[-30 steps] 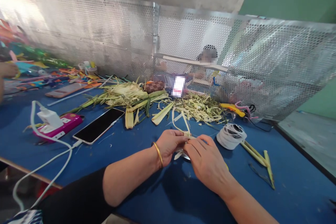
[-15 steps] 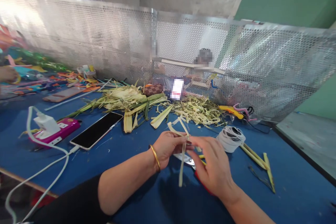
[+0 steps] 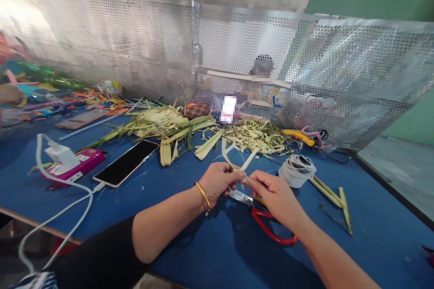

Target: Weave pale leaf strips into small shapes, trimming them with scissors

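Note:
Pale, flat plant-leaf strips (image 3: 250, 159) stick up in loops from between my two hands. My left hand (image 3: 220, 180), with a gold bangle at its wrist, pinches the strips between thumb and fingers. Close against it, my right hand (image 3: 271, 192) is closed on the same strips near their crossing; the fingertips hide the join. Beneath the hands lie scissors with red handles (image 3: 276, 235), their blades pointing left. A roll of white cord or tape (image 3: 297, 171) stands just beyond my right hand.
Pale leaf husks (image 3: 159, 122) and a heap of shredded strips (image 3: 254, 137) lie along the perforated metal screen (image 3: 152, 45). A phone (image 3: 127, 162) and a pink power strip (image 3: 79, 165) with a white cable sit left. Cut stalks (image 3: 344, 210) lie right. Another person's hand (image 3: 11, 95) shows far left.
My right hand has come down and closed beside my left fingertips. The strip end that hung down no longer shows, and another strip now points up right. The red scissor handles are uncovered.

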`<state>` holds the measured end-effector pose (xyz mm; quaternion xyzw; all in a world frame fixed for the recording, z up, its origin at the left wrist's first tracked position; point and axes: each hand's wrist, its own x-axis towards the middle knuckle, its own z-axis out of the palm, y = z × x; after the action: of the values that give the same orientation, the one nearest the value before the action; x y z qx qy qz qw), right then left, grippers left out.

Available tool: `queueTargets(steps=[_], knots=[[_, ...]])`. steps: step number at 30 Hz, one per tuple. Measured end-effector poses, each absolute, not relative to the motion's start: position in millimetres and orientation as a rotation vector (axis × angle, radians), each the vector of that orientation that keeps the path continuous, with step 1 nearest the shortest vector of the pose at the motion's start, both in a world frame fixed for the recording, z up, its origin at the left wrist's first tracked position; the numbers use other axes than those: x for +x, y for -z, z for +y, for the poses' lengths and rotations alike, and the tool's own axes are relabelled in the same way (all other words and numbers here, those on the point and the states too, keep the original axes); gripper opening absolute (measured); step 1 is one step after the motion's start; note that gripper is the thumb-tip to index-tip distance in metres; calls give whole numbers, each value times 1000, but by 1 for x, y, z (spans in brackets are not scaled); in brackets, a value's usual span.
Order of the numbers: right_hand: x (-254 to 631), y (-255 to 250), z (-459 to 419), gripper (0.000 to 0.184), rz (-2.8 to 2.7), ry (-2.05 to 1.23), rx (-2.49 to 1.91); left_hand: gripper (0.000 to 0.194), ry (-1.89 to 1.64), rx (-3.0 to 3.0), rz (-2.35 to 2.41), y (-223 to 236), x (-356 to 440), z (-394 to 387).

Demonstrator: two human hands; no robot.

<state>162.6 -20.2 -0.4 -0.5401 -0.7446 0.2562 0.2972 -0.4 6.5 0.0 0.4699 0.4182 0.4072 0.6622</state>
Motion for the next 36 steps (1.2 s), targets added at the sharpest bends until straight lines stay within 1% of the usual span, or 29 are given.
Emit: queueTargets(steps=[5, 9, 12, 15, 18, 22, 24, 28, 31, 32, 34, 36], knots=[[170, -14, -19, 31, -1881, -859, -1416, 23, -910, 1033, 928, -5, -3, 10], [172, -22, -19, 32, -1785, -1024, -1418, 20, -883, 1019, 892, -7, -5, 11], [173, -19, -17, 33, -1656, -1094, -1419, 24, -835, 991, 855, -9, -6, 11], [172, -10, -14, 38, -1358, -1245, -1350, 30, -755, 980, 833, -9, -5, 9], [166, 0, -13, 39, -1088, -1336, -1256, 32, -703, 1015, 850, -8, -3, 5], [159, 6, -15, 36, -1004, -1378, -1229, 37, -693, 1064, 885, -7, -1, 1], [157, 7, -15, 36, -1022, -1319, -1225, 34, -677, 1087, 897, -7, -1, 0], [156, 8, -14, 39, -1070, -1149, -1261, 21, -653, 1100, 916, -8, 0, 0], [161, 3, -15, 45, -1232, -1015, -1425, 19, -640, 1115, 908, -8, -1, 1], [163, 1, -16, 48, -1316, -898, -1502, 20, -634, 1127, 898, -8, -1, 1], [167, -6, -19, 52, -1471, -520, -1600, 25, -620, 1172, 872, -9, -1, 1], [169, -13, -23, 45, -1584, -189, -1531, 31, -600, 1243, 857, -9, -1, 0]])
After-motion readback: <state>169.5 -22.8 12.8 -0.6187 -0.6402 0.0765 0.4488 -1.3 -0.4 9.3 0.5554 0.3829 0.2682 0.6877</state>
